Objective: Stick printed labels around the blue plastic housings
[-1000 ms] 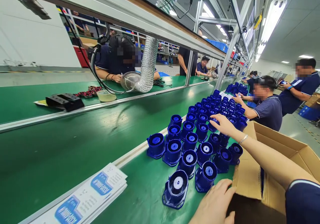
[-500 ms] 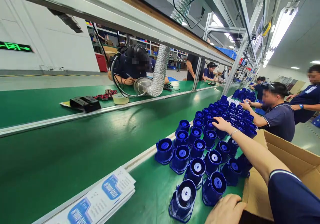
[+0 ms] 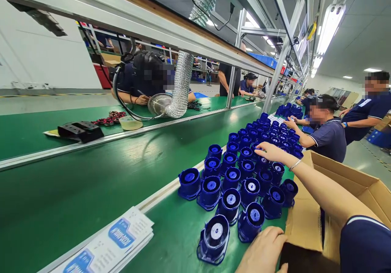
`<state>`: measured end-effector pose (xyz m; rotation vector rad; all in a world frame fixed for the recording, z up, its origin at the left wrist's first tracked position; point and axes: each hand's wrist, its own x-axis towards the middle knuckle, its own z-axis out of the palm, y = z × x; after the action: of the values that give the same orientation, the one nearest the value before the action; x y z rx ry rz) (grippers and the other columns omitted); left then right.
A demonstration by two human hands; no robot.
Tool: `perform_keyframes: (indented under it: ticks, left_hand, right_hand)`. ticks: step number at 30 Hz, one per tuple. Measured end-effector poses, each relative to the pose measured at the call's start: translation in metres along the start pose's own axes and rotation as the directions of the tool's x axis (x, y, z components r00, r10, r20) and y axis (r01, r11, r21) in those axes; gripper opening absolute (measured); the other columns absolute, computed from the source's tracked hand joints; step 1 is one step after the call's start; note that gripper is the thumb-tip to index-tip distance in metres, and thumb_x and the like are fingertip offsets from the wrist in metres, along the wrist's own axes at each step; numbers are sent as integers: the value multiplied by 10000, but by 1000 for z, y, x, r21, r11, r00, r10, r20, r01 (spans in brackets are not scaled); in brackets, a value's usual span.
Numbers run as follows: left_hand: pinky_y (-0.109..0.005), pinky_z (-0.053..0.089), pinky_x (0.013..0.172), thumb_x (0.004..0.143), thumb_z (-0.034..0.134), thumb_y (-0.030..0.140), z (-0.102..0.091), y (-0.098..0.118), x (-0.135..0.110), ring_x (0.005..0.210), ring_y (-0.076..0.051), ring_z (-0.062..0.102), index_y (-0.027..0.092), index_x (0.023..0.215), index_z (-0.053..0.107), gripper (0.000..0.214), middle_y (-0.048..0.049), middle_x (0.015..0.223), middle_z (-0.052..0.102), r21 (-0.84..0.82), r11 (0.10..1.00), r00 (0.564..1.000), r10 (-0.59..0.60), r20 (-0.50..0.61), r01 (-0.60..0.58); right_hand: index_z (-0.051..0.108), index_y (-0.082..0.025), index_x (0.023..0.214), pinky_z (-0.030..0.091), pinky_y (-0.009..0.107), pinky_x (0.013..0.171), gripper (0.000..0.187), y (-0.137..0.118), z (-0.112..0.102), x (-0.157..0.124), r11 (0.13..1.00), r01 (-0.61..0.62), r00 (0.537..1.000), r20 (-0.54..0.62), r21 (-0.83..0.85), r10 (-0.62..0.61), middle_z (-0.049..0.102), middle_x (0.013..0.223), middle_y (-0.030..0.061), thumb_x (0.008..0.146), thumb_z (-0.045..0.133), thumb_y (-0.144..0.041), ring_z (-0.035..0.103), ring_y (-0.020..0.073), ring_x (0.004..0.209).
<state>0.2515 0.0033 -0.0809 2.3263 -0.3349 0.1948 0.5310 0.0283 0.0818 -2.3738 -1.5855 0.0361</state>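
Many dark blue horn-shaped housings with round openings and pale discs inside stand in rows on the green bench. My right hand reaches in over the rows from the right, fingers stretched leftward and slightly bent over the housing tops. Its palm side is hidden, and no housing is seen lifted. My left hand lies low in the view, back up and fingers extended, between the nearest housings and the cardboard box. Its fingertips are at the box's edge; whether they touch it I cannot tell.
Printed leaflets lie in a stack at the front left. A metal rail separates the bench from the green belt. Across it are a black bracket, a tape roll and a duct hose. Co-workers sit and stand around.
The view has turned slightly right, so the bench and housings appear further left. My right hand stays over the rows; my left hand remains beside the box. More of the box's near flap shows.
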Motion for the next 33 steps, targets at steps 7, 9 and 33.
perform_keyframes:
  ticks: [7,9,33]
  left_hand:
    - [-403,485,1026,870,614,331,-21,23,-5,1194,-272,554,237,1337,506,489,-99,1303,589,129,990,998,64,-25,-60]
    - [-410,493,1004,887,587,322,-22,27,-3,1174,-276,564,210,1318,522,450,-112,1269,604,186,978,996,92,-10,-89]
    - [-667,284,1153,927,515,352,-84,75,-317,1431,-419,303,158,1441,346,574,-220,1486,360,161,393,273,-247,-930,905]
  right_hand:
    - [696,-197,1121,533,370,872,370,-37,-62,-50,993,83,992,-104,83,-74,725,1104,77,1019,432,-434,678,239,969]
    - [690,-231,1152,539,333,844,349,-65,-69,-64,978,162,986,-53,128,-157,728,1117,41,998,482,-465,683,218,961]
    - [610,-154,1233,476,499,1050,254,-332,206,-58,615,788,615,-67,32,-786,613,1301,112,983,583,-187,572,264,1233]
